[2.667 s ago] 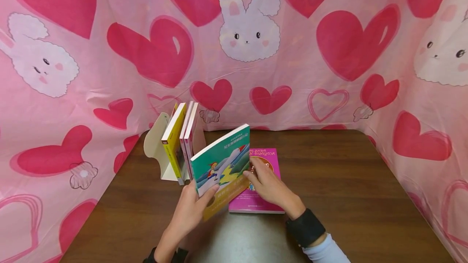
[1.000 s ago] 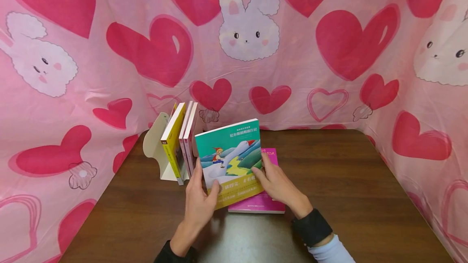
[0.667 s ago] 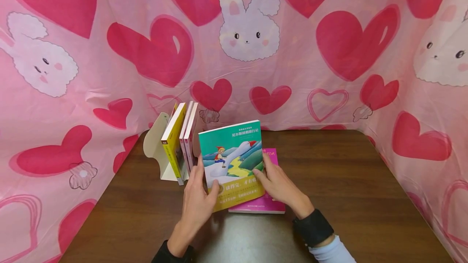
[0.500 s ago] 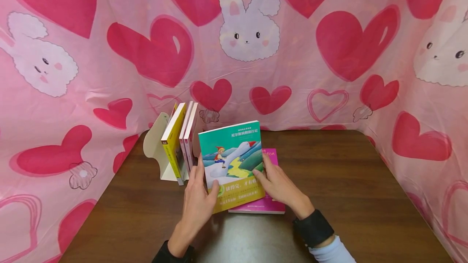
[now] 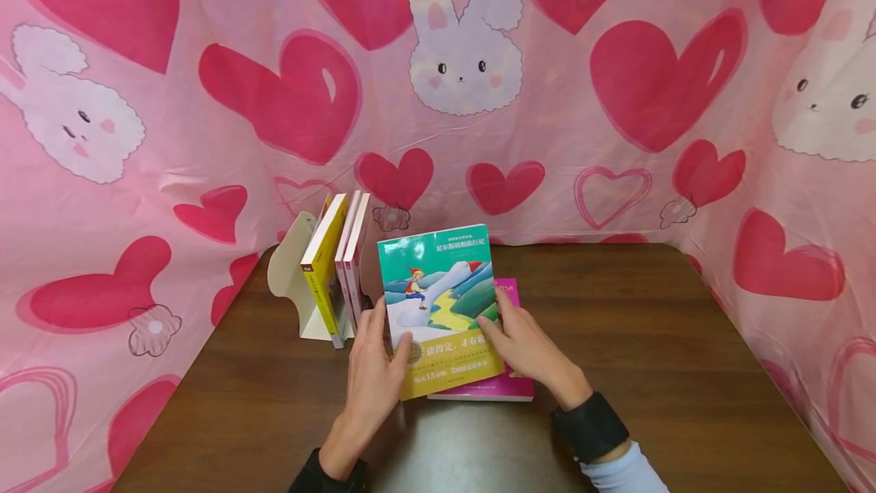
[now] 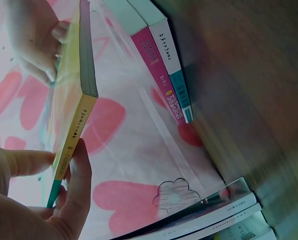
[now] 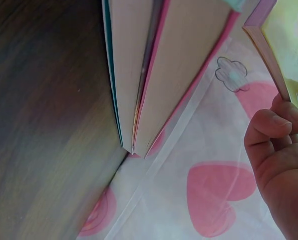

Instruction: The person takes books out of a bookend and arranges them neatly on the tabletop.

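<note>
A green book [image 5: 438, 310] with a gold band along its lower cover is held up, tilted toward the head camera. My left hand [image 5: 372, 371] grips its left edge, thumb on the cover and fingers behind. At the opposite edge my right hand [image 5: 530, 341] pinches it the same way. In the left wrist view the yellow spine [image 6: 76, 127] shows between thumb and fingers. Under and behind it a magenta book [image 5: 489, 389] lies flat, mostly hidden; the left wrist view shows a second book [image 6: 171, 60] stacked with it.
To the left a cream bookend [image 5: 290, 261] stands on the brown wooden table [image 5: 630, 341]. Against it a yellow book [image 5: 322, 265] leans, with two thin pink-spined books [image 5: 352, 265] beside it. A pink heart-patterned cloth [image 5: 561, 128] surrounds the table.
Over the earlier frames the green book has turned from a slant to face the head camera and shifted slightly right. Both hands have kept hold of it; lately it has barely moved.
</note>
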`<move>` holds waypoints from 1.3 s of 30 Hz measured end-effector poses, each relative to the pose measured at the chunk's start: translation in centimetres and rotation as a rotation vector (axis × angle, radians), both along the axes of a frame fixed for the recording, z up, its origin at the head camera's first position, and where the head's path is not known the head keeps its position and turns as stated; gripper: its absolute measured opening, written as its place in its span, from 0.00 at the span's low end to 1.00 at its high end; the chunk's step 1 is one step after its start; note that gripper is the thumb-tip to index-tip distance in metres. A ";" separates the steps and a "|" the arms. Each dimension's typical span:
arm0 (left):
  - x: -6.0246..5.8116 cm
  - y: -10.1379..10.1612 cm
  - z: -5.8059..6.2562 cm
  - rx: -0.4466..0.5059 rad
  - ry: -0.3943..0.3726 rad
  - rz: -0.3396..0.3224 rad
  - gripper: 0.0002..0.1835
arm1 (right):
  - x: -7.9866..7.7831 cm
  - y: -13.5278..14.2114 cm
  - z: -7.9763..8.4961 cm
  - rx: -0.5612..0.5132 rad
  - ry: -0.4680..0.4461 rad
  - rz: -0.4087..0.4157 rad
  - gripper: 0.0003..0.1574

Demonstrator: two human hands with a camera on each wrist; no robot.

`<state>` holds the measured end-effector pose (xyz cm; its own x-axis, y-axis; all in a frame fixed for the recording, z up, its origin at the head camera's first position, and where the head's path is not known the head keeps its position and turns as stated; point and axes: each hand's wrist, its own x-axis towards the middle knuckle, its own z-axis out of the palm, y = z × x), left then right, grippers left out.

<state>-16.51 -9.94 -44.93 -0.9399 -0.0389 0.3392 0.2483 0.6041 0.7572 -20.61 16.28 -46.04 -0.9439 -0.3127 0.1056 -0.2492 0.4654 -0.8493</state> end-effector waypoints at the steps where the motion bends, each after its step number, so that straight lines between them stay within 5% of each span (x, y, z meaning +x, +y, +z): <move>1: 0.0 0.0 0.0 -0.005 0.000 -0.007 0.41 | 0.0 0.0 0.0 -0.004 -0.006 -0.003 0.49; 19: -1.1 0.1 0.1 -0.092 -0.103 -0.027 0.45 | -0.3 0.1 0.0 0.004 -0.051 -0.011 0.39; 27: -1.9 0.3 0.0 -0.093 -0.146 -0.055 0.44 | -0.5 0.2 -0.1 0.076 -0.079 -0.056 0.51; 39: -2.9 0.7 -0.4 -0.105 -0.170 -0.103 0.44 | -0.8 0.7 -0.2 0.156 -0.047 -0.081 0.53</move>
